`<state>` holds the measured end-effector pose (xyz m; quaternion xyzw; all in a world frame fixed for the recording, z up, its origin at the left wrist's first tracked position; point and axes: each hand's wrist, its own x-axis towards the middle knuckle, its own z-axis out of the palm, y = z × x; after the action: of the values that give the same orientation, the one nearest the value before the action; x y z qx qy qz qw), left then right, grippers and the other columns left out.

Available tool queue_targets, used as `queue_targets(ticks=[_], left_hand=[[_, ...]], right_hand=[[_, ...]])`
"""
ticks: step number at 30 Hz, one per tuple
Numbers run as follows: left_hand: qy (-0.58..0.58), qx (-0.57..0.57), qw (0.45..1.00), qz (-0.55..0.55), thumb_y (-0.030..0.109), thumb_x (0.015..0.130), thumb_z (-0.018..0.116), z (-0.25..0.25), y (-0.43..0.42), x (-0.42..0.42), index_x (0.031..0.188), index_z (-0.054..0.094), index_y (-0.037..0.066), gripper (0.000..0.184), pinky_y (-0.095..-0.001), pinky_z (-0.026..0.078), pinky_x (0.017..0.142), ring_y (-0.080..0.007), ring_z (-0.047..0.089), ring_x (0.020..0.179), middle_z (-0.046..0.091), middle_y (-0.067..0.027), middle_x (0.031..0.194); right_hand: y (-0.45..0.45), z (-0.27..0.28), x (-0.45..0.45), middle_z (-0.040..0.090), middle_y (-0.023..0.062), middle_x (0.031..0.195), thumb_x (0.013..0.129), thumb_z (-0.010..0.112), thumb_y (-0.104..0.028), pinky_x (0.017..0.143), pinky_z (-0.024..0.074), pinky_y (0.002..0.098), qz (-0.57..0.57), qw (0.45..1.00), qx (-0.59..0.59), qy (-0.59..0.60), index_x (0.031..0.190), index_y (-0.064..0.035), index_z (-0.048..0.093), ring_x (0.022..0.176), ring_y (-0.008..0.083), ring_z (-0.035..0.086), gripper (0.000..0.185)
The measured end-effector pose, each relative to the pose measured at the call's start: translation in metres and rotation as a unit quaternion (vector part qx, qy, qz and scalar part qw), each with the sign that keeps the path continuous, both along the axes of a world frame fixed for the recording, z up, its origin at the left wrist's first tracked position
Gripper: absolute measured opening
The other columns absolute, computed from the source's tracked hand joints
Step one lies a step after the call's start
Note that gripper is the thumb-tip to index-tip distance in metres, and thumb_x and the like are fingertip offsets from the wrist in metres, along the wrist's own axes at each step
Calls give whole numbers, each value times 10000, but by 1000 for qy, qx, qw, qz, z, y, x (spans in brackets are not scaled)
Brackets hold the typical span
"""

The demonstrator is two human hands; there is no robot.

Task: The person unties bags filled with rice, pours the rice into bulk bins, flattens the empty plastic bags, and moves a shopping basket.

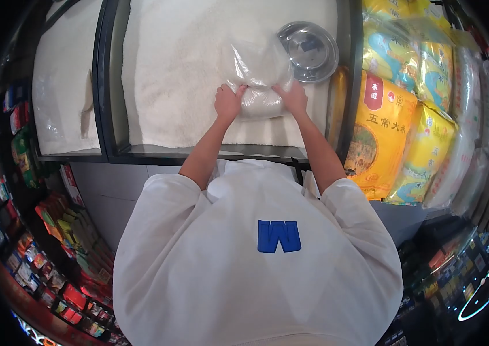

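Observation:
A clear plastic bag (263, 104) with white rice in its lower part rests over the bin of loose rice (169, 81). My left hand (229, 101) grips the bag's left side, its fingers closed on the plastic. On the opposite side my right hand (293, 98) pinches the bag, thumb turned inward. The bag's upper part puffs out, away from me, above both hands. Just beyond my right hand, a round shiny metal bowl (322, 60) sits on the rice, with a small dark patch showing inside it.
A dark frame (104, 81) divides this bin from another rice bin (63, 98) at left. Packed rice bags, among them an orange one (391, 109), stand along the right side. Shelves of colourful packets (77, 242) line the lower left.

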<state>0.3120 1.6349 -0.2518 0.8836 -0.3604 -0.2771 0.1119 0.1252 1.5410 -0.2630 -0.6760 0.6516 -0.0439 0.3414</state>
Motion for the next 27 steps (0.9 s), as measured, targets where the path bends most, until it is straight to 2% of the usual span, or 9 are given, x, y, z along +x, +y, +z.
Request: queue_targets(ticks=[5, 7, 11, 13, 15, 16, 19, 23, 27], left_hand=[[29, 20, 999, 31, 500, 917, 386, -12, -8, 18, 968, 558, -33, 563, -453, 470, 772, -367, 590, 914, 583, -234, 986], [73, 43, 996, 30, 469, 932, 366, -9, -4, 33, 961, 575, -25, 537, -452, 469, 777, -366, 599, 904, 596, -235, 978], [147, -11, 988, -54, 433, 872, 484, -9, 30, 58, 963, 603, 2, 456, -423, 474, 791, -354, 606, 892, 611, -229, 966], [206, -30, 975, -77, 439, 831, 549, -8, 46, 54, 964, 604, 10, 452, -411, 475, 798, -342, 601, 899, 608, -218, 967], [113, 34, 968, -221, 450, 693, 705, -4, 61, 40, 943, 583, -11, 538, -390, 476, 807, -316, 563, 946, 577, -185, 977], [114, 37, 968, -221, 450, 693, 705, 0, 64, 31, 943, 583, -11, 538, -390, 476, 807, -316, 563, 946, 577, -185, 977], [-14, 14, 974, -225, 448, 575, 800, -3, 61, 8, 929, 556, -25, 639, -377, 472, 813, -300, 518, 975, 531, -156, 982], [-55, -1, 978, -199, 461, 518, 824, -7, 55, -1, 928, 546, -29, 697, -371, 471, 797, -295, 508, 954, 516, -156, 976], [-58, -59, 974, -213, 420, 555, 808, -8, 56, 5, 916, 569, -46, 636, -384, 457, 793, -313, 513, 914, 532, -150, 936]], right_hand=[[-7, -11, -10, 626, 199, 977, 774, 581, -561, 837, 435, 446, 22, 999, 6, 23, 1092, -10, 553, 956, 347, 592, 636], [-11, -18, -26, 632, 213, 926, 820, 549, -515, 843, 437, 444, -6, 991, 25, -134, 1159, 9, 532, 911, 356, 606, 624], [0, -20, -57, 612, 218, 1013, 786, 606, -499, 874, 429, 433, 43, 967, 115, -225, 1223, 4, 495, 980, 352, 579, 676], [16, -33, -66, 562, 234, 1104, 702, 711, -470, 902, 420, 419, 143, 974, 62, -163, 1266, 21, 431, 1059, 359, 530, 798], [34, -21, -68, 539, 239, 1127, 641, 755, -465, 910, 416, 415, 164, 982, 13, -91, 1292, 32, 385, 1079, 364, 509, 898], [41, -17, -65, 515, 245, 1150, 581, 800, -460, 918, 411, 411, 184, 982, -38, -19, 1317, 42, 339, 1098, 368, 488, 1004], [43, -12, -49, 526, 235, 1102, 514, 825, -474, 900, 417, 424, 159, 986, -41, 20, 1307, 56, 321, 1055, 371, 501, 1080], [40, -8, -44, 542, 206, 1079, 491, 826, -485, 881, 417, 423, 144, 989, -30, 34, 1240, 31, 407, 1028, 354, 511, 1001], [38, -15, -45, 582, 163, 995, 545, 801, -469, 832, 416, 412, 158, 984, -57, 62, 1036, 3, 533, 969, 323, 538, 732]])
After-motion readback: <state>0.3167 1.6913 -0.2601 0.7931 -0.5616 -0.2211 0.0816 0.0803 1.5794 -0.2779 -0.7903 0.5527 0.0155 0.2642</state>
